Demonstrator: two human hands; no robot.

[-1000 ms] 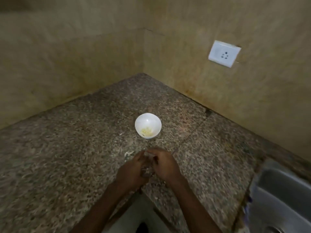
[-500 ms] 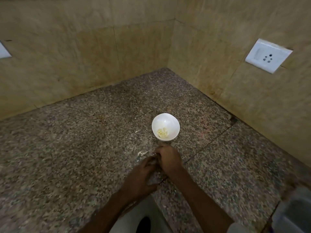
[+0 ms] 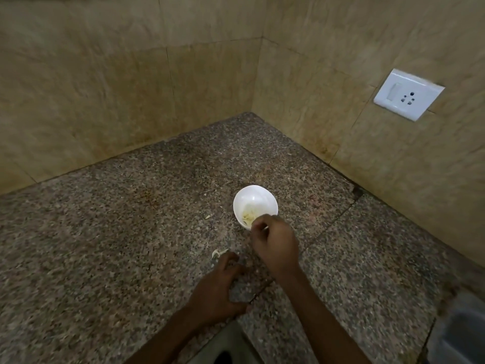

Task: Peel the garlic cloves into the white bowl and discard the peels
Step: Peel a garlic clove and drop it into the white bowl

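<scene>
**Item 1. White bowl** (image 3: 253, 195). Stands upright on the speckled stone desk (image 3: 105, 245); landmark for all entries below.

**Item 2. Peeled cloves** (image 3: 248, 215). A small yellowish heap in the bottom of the bowl, toward its near side. Count not legible.

**Item 3. Right hand** (image 3: 277, 244). Over the bowl's near rim, knuckles up. Grip closed: curled fingers pinch a small pale piece (image 3: 265, 228) right at the rim. Whether it is clove or skin cannot be told.

**Item 4. Left hand** (image 3: 217, 287). On the desk on the near-left side of the bowl, well short of it. Fingers curled; whether this grip holds anything cannot be told.

**Item 5. Peel scraps** (image 3: 217, 254). A pale curl on the desk to the near left of the bowl, just past the left fingertips. One stray fleck (image 3: 208, 217) lies left of the bowl.

**Item 6. Surroundings.** Tiled wall (image 3: 105, 88) behind the bowl. White socket (image 3: 408, 94) on the wall far to the bowl's right. Edge of a sink (image 3: 456, 332) to the near right, blurred.

**Progress, as judged.** Partly done: some cloves are already in the bowl, and the right hand appears to be delivering another piece. Outstanding: the peels are not yet discarded, as loose skins remain on the desk. No unpeeled garlic is visible, so how many cloves remain is unknown.
</scene>
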